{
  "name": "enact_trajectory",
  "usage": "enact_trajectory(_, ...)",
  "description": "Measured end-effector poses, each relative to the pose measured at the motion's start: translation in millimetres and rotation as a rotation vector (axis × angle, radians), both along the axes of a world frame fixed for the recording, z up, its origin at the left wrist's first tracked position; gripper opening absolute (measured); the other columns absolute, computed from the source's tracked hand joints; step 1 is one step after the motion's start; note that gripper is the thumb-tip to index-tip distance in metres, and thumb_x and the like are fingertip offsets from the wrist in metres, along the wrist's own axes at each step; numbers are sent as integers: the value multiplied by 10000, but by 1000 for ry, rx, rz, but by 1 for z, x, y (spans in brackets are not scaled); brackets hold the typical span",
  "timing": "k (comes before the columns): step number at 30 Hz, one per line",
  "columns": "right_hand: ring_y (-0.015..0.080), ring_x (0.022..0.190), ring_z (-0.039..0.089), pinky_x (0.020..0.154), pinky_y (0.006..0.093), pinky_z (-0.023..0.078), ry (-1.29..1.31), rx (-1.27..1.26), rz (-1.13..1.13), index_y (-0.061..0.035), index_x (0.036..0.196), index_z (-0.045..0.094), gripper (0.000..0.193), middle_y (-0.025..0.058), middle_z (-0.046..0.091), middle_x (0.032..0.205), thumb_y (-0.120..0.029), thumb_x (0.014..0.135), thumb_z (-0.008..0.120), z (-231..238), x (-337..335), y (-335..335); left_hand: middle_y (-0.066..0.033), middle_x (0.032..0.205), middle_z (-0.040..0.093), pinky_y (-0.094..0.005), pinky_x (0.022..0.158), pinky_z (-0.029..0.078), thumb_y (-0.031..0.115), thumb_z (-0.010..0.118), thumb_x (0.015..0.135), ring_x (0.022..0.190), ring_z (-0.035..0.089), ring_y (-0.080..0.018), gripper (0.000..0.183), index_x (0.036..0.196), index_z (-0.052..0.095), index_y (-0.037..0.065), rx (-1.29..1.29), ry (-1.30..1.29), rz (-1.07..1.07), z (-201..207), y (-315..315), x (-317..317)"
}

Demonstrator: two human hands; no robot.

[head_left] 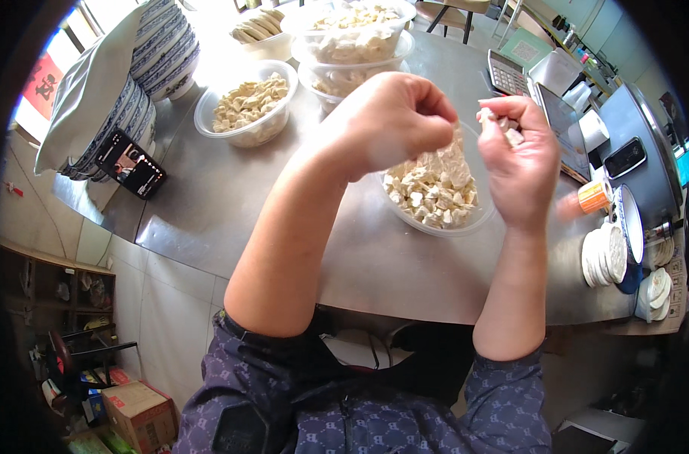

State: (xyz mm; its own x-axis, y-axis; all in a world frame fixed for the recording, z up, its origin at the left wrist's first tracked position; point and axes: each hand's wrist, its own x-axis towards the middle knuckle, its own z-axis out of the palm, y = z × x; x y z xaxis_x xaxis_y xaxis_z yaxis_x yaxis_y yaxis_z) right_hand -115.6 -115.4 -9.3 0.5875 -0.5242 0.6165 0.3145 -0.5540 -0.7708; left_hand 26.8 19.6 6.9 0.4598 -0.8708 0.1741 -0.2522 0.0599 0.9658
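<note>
Above a clear plastic bowl [477, 221] on the metal table, my two hands are raised close together. My right hand [520, 155] curls around several small pale pieces of flatbread [512, 133], which show between thumb and fingers. My left hand [394, 121] is closed in a pinch, its thumb and fingertips near the right hand; what they hold, if anything, is hidden. Torn flatbread bits [428, 198] heap up in the bowl. A larger whitish piece [452, 163] lies at its far side, partly covered by my left hand.
Left of my arms stands another bowl of torn bread [250, 106]; stacked full bowls [352, 45] stand behind. A phone [133, 165] leans on blue-patterned bowls [163, 53]. Rightward are whole flatbreads [605, 253], an orange-labelled container [594, 197], a calculator [508, 73] and another phone [625, 157].
</note>
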Motion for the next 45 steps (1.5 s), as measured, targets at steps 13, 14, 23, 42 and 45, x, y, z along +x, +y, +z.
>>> enact_trajectory(13,348,1060,708,933,395,559,410,-241,-87,20,1234,672,360,218,702,1194,-98,901,741,-13,6,1,-203,1030,748,-397,848,569,193,675,922,948,728,-353,351,1194,689,-28,129,-873,450,-36,-21,4)
enact_trajectory(14,354,1072,704,938,399,557,419,-243,-96,18,1237,672,365,221,700,1199,-98,899,743,-13,7,2,-200,1038,748,-394,847,569,175,665,919,945,729,-346,343,1193,688,-31,87,-811,440,-36,-21,4)
enact_trajectory(23,229,965,740,837,345,579,269,-103,-160,7,1234,683,276,158,760,1093,-32,961,680,-11,9,-9,-113,1092,740,-312,824,572,42,633,938,966,708,-159,330,1256,634,-49,-102,-243,211,-18,-21,-4)
enact_trajectory(42,64,886,595,806,227,498,89,55,215,-22,1190,626,164,4,653,1041,-59,1031,618,-6,-5,-23,-247,972,681,-436,773,556,83,660,883,857,688,-381,324,1151,517,-28,-219,-462,46,-14,-15,-18)
enact_trajectory(45,58,903,597,813,221,510,142,71,196,-24,1179,621,144,0,643,1038,-49,1038,598,-6,-6,-23,-250,1012,705,-480,804,571,140,687,922,957,698,-441,332,1180,542,-11,-269,-675,106,-17,-17,-21)
